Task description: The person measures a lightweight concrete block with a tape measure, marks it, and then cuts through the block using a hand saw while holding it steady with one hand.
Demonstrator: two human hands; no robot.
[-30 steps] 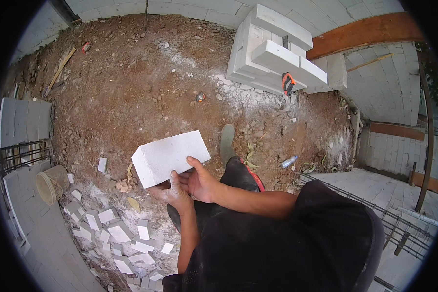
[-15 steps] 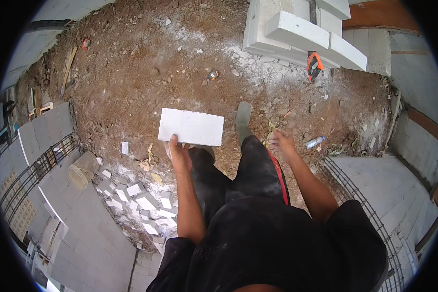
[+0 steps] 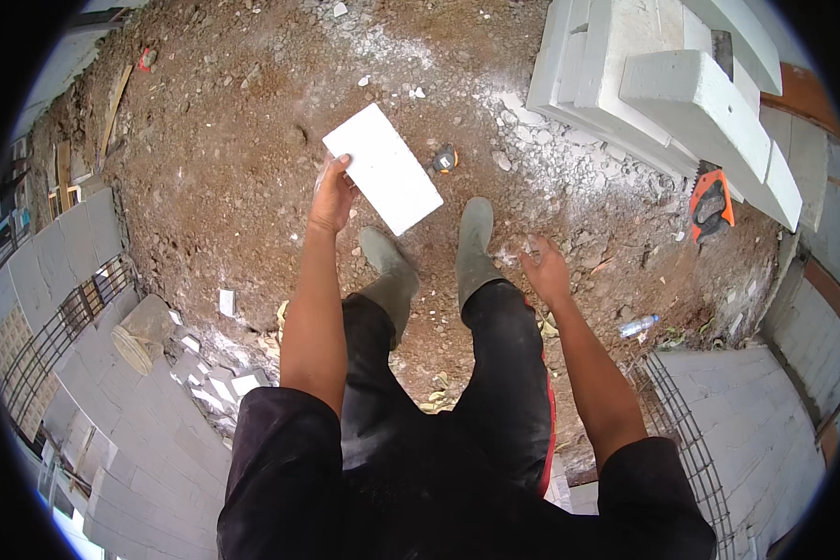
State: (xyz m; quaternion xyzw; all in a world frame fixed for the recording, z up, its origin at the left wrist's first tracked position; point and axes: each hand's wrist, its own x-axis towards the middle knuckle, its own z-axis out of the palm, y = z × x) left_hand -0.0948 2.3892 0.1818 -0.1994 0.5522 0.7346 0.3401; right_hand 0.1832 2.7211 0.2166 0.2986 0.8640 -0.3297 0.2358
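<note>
Notably, in the head view, the left hand (image 3: 334, 194) now grips the white block (image 3: 383, 170) alone, thumb on its upper face; the right hand (image 3: 546, 273), on the block a second ago, is now well apart from it, empty, fingers loosely parted; the block, ahead and to the right of the left hand, has swung slantwise and appears just beside the tape measure (image 3: 445, 158); whether it touches the ground (image 3: 224, 140) cannot be told; ahead and to the right of the right hand stand stacked blocks (image 3: 667, 79), an orange-handled saw (image 3: 711, 203) near them; in judgement, control of the block now depends on the left grip, leaving the right hand free.
</note>
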